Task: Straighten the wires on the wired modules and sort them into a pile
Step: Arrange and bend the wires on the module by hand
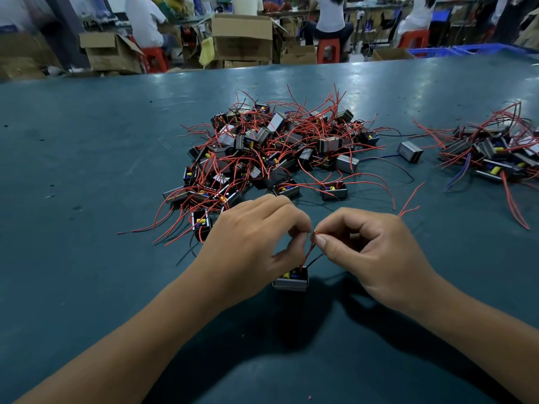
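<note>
A small grey wired module [291, 280] hangs just above the green table, close to me, with red and black wires rising from its top. My left hand [250, 243] and my right hand [370, 252] meet above it, each pinching those wires between thumb and forefinger. The wire ends stick out past my right hand as thin red strands [409, 204]. A big tangled heap of modules [271, 150] with red wires lies beyond my hands at mid table. A smaller pile of modules [495, 153] lies at the far right.
One loose module [409, 152] lies between the heap and the right pile. The green table [87, 170] stretches wide to the left. Beyond its far edge stand cardboard boxes [242, 39], red stools and seated people with their backs turned.
</note>
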Available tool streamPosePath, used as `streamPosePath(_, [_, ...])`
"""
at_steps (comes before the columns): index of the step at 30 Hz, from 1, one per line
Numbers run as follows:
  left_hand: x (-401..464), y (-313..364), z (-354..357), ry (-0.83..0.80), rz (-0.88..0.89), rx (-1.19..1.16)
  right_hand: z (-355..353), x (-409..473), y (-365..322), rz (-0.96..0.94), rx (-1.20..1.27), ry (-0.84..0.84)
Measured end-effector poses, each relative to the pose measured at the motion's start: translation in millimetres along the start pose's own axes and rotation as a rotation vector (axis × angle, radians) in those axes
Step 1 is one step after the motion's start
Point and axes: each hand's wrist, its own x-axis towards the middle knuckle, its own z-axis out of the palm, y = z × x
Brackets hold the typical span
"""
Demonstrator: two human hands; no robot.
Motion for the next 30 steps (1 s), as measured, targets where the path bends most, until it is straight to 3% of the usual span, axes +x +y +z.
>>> streamPosePath(7, [-0.2,-3.0,-3.1,-0.039,-0.129,-0.132,-0.8,0.3,0.0,0.016,0.028,0.01])
streamPosePath(12, [0.4,-0.2,-1.3,-0.211,-0.462,-0.605,-0.9,-1.2,-0.8,-0.063,-0.043,-0.002])
streamPosePath(17, [1.5,-0.7,-1.4,-0.255,-0.566,-0.811,-1.3,0.0,-3.1,-0.15,-0.126,0.006])
streamPosePath(24, [1.5,-0.3,-1.1,-0.23,-0.519,-0.817,-2.3,1.1,-5.0,-0.171,-0.132,0.015])
streamPosePath(30, [1.4,2.0,-3.9,-0.135,-0.356,-0.526,-2.1,1.2,-5.0,-0.16,-0.141,0.014])
